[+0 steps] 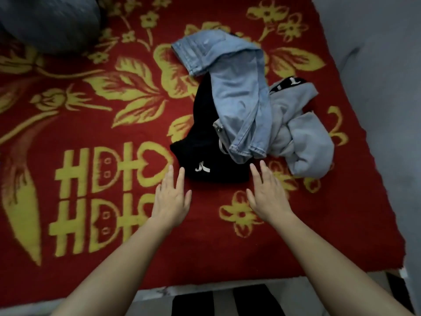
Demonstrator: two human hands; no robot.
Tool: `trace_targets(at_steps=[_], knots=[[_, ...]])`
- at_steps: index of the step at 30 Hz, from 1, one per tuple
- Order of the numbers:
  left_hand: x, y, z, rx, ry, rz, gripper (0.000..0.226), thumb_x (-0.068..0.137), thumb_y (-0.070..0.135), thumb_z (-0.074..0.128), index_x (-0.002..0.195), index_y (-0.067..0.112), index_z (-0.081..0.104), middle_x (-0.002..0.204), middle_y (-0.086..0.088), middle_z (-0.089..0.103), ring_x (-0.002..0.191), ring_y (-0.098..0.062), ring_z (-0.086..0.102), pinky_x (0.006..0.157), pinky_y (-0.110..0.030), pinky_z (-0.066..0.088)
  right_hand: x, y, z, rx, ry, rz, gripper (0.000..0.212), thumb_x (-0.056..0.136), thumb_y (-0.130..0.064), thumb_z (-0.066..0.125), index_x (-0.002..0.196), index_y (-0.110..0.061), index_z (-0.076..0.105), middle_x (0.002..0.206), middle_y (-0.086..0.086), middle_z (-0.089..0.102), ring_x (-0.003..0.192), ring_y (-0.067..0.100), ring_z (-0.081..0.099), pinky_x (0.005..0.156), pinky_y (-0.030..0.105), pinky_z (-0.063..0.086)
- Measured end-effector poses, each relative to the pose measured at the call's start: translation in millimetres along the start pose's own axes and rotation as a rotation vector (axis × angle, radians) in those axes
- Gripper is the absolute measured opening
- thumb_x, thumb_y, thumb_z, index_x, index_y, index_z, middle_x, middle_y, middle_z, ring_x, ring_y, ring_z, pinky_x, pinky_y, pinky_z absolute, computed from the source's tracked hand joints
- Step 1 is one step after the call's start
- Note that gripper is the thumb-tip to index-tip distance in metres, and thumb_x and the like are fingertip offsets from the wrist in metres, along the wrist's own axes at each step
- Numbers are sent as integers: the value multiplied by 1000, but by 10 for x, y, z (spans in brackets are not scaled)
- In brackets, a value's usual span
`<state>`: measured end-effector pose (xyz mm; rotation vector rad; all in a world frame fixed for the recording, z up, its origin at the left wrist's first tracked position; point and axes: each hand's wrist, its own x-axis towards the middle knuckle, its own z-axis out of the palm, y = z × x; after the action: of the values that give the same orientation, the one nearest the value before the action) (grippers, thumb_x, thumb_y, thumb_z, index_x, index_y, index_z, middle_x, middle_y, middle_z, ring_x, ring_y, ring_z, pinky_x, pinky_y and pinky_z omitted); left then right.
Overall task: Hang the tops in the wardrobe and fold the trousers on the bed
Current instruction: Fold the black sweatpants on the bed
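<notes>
Fold step, barely begun. Poised with left hand point(172, 197) and right hand point(266, 195), both flat and empty, at seven and five o'clock of black garment point(200, 153) on bed point(91, 133), beneath jeans point(237, 94). Next, likely: tug it clear, spread flat.

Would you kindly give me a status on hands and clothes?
Left hand, right hand open, empty. Black garment just ahead. Jeans draped over it, grey garment beside.

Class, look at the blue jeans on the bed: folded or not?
Not folded: the blue jeans lie rumpled across the black garment and grey garment.
</notes>
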<state>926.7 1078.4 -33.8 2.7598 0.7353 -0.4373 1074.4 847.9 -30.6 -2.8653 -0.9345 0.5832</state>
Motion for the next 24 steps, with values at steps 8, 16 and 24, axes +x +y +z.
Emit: trace_targets(at_steps=[8, 16, 24], knots=[[784, -439, 655, 147, 105, 160, 94, 82, 8, 55, 158, 18, 1, 162, -21, -10, 150, -40, -1, 114, -56, 26, 501, -451, 966, 60, 13, -32, 86, 94, -32, 60, 159, -13, 7, 164, 20, 9, 147, 35, 26, 117, 45, 33], [1452, -513, 861, 320, 32, 132, 48, 87, 4, 53, 134, 10, 43, 124, -12, 61, 122, -32, 52, 106, -48, 34, 1026, -530, 1457, -41, 112, -9, 47, 98, -10, 46, 146, -9, 46, 125, 17, 59, 124, 36, 50, 110, 45, 30], [581, -514, 1024, 179, -78, 121, 34, 85, 41, 63, 103, 15, 51, 99, -6, 65, 99, -28, 59, 84, -39, 38, 724, -595, 1133, 45, 146, -20, 31, 85, -35, 58, 94, -5, 58, 75, 16, 63, 72, 38, 62, 59, 39, 45]])
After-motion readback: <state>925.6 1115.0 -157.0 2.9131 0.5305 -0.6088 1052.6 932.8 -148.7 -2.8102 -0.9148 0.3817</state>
